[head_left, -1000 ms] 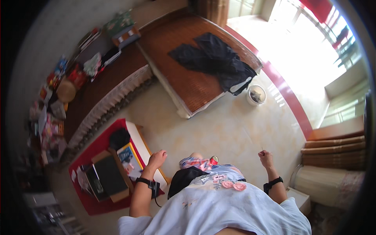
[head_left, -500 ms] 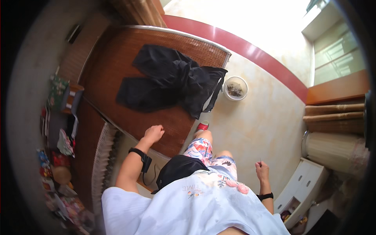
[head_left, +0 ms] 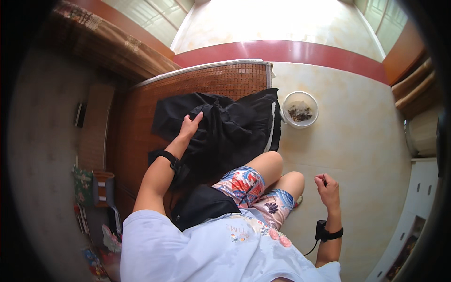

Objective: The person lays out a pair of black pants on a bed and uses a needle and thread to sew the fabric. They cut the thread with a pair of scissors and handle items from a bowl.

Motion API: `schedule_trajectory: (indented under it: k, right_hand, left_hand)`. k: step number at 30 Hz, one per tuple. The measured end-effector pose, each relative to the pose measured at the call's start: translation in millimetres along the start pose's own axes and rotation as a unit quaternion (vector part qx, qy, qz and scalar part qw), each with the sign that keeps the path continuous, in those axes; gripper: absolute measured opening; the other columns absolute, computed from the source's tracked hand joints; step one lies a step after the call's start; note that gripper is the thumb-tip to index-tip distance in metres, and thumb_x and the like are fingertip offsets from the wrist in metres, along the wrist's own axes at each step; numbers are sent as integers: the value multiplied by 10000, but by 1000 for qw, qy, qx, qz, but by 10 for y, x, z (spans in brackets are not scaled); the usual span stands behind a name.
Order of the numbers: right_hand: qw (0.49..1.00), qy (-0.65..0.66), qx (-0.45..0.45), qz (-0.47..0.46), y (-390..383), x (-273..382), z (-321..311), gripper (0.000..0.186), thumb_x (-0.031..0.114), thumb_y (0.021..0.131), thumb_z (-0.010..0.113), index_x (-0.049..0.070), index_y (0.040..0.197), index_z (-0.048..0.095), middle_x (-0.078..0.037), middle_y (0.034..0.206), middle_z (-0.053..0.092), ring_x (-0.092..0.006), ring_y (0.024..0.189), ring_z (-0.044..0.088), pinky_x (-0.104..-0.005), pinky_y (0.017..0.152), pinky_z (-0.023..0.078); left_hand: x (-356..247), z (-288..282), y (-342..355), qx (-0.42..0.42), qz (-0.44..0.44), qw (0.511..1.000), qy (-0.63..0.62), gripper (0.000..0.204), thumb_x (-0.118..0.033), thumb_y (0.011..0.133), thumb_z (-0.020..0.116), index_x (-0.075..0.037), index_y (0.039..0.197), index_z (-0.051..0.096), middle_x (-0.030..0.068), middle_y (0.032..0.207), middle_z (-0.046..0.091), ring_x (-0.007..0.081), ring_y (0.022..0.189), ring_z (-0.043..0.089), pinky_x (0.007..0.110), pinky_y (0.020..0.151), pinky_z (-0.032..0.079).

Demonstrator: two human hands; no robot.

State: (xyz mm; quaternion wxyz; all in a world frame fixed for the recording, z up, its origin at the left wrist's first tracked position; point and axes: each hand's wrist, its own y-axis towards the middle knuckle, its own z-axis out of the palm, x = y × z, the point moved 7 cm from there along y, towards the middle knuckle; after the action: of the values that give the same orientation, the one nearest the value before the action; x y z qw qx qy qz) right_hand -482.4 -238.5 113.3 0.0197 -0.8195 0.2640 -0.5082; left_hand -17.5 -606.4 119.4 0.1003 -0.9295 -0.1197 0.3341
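Observation:
A pair of black trousers point(head_left: 235, 120) lies spread and creased on the brown bed mat point(head_left: 134, 110), with a white strip along the waist edge at the right. My left hand point(head_left: 191, 124) is over the trousers, fingers partly stretched and apart; whether it touches the cloth is hard to tell. At the right, above the floor, my right hand point(head_left: 327, 189) is closed in a pinch. A small, thin, dark object point(head_left: 324, 179) pokes out from its fingers, too small to name. Both wrists wear black bands.
Beside the mat's right edge stands a clear round bin point(head_left: 300, 109) with dark scraps inside. A black bag point(head_left: 202, 207) rests at my waist. White drawers point(head_left: 413, 190) are at the far right. A brown curtain point(head_left: 117, 40) hangs at the upper left.
My left hand has moved forward over the trousers, and its fingers have opened. I have sat down at the mat's edge. The view has turned, and the right hand still pinches the thin object.

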Motion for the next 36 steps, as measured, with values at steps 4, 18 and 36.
schedule_trajectory:
  k: [4, 18, 36]
  right_hand:
    - [998, 49, 19, -26, 202, 106, 762, 190, 162, 871, 646, -9, 953, 654, -83, 641, 626, -126, 563, 579, -279, 561, 464]
    - [947, 200, 99, -231, 810, 2497, 2056, 714, 145, 770, 791, 35, 1388, 450, 83, 642, 436, -25, 576, 388, -200, 540, 315]
    - [956, 277, 54, 76, -430, 1141, 1663, 97, 111, 871, 674, 15, 856, 668, 69, 710, 578, -15, 679, 498, -201, 580, 396]
  left_hand:
    - [40, 442, 378, 105, -24, 985, -136, 817, -534, 819, 679, 31, 1355, 434, 183, 1270, 561, 248, 1207, 525, 376, 1005, 410]
    - [-384, 100, -846, 595, 143, 607, -508, 98, -17, 950, 533, -35, 1046, 544, 25, 983, 616, 82, 899, 608, 242, 793, 498]
    - [-177, 1107, -1863, 692, 33, 692, -202, 86, -75, 875, 665, -17, 937, 652, 0, 844, 652, 57, 761, 600, 198, 674, 481]
